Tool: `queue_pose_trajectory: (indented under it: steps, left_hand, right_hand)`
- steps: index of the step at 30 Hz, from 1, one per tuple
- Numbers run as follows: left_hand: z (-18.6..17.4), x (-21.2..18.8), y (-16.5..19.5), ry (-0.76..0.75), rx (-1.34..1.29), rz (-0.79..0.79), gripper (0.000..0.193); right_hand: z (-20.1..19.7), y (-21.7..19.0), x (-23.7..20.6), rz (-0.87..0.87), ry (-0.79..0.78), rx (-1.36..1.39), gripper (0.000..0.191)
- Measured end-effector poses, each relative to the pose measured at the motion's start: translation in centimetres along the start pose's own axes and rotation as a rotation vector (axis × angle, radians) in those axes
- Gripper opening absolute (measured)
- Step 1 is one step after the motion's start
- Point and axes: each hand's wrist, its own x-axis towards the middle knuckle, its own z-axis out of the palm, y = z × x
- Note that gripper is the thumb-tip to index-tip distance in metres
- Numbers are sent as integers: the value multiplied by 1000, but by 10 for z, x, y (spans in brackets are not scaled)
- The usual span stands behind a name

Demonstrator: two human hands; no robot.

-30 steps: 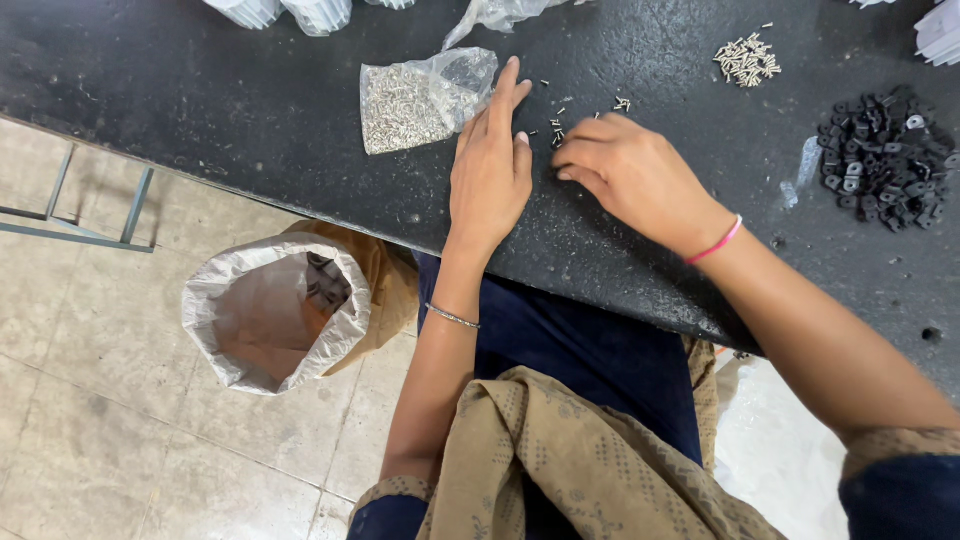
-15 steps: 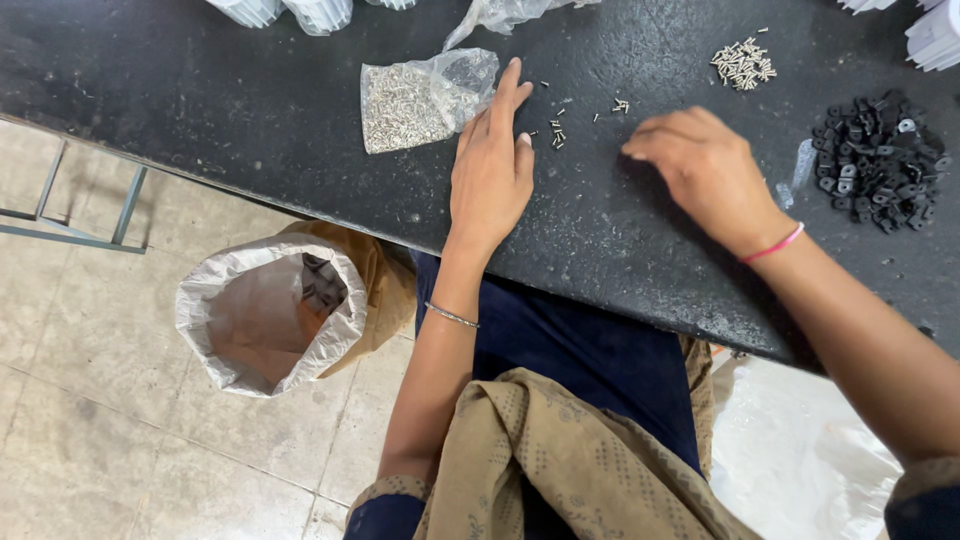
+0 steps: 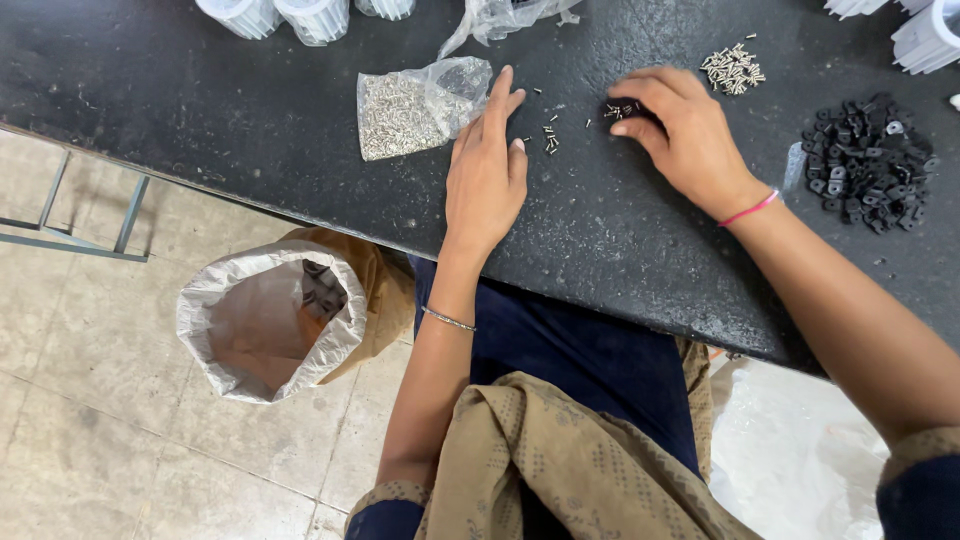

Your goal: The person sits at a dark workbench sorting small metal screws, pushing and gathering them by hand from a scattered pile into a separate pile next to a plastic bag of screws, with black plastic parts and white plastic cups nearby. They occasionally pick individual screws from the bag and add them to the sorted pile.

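My left hand lies flat and open beside the loose screws. My right hand curls over a small black piece; I cannot tell if it grips. The screws look tiny, light and slippery, so pinch each at its shaft.

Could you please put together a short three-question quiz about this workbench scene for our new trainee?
1. True or false: the left hand lies flat on the dark table, fingers beside the clear bag of small metal screws.
2. Which pile lies nearest the right hand's wrist? A) the black plastic parts B) the white ribbed parts C) the sack on the floor
3. Fill in: the right hand's fingertips rest on a small ____ part with a few loose screws close by.

Key: 1 true; 2 A; 3 black.
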Motion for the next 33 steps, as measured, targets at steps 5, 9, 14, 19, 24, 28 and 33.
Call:
queue_pose_trajectory:
  steps: [5,9,14,19,24,28,33]
  left_hand:
    - [2,0,0,-1,10,15,76]
    - [3,1,4,0,7,16,77]
    - [5,1,6,-6,25,4,76]
    - [4,0,5,-6,26,9,75]
    - [3,0,4,-7,17,8,76]
    - [2,-1,2,0,24,17,76]
    - [-2,-4,-2,26,-10,29,74]
  right_hand:
    - [-4,4,1,-44,-99,11,24]
    - [-14,11,-2,-53,-111,39,17]
    - [-29,23,-9,-77,-151,20,10]
    - [-40,38,-14,-130,-118,-126,8]
    - [-50,56,-24,-114,-74,-244,4]
    - [-50,64,-30,-114,-48,-245,8]
    - [-41,49,-25,-74,2,-300,8]
